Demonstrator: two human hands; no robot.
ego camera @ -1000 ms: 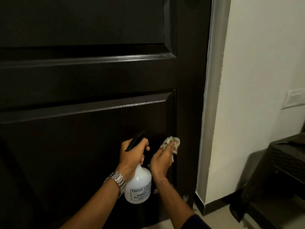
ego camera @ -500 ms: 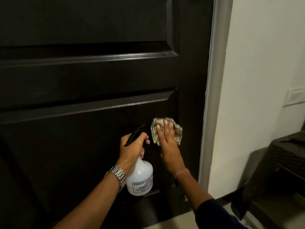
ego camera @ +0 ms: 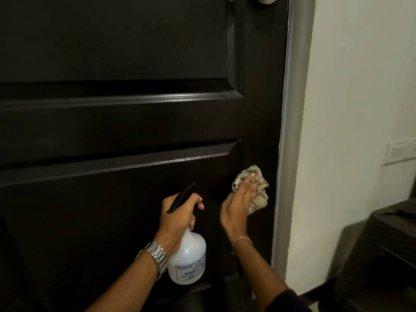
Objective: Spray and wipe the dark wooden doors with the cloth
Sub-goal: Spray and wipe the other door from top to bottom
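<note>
A dark wooden panelled door [ego camera: 112, 122] fills most of the view. My left hand [ego camera: 179, 216] grips the neck of a white spray bottle [ego camera: 188, 262] with a black trigger head, held upright in front of the lower panel. My right hand [ego camera: 238, 206] presses a crumpled beige cloth [ego camera: 258, 190] flat against the door's right stile, fingers straight and spread over it. The cloth sits just below the lower panel's top moulding, close to the door's right edge.
A grey metal door frame [ego camera: 290, 131] runs down the right of the door, with a cream wall [ego camera: 360, 86] beyond it. A wall switch plate [ego camera: 400, 152] sits at the right edge. Dark woven furniture [ego camera: 382, 255] stands at the lower right.
My right hand has carried the cloth upward and then rightward, from the lower panel onto the right stile. The bottle in my left hand has stayed near the same spot.
</note>
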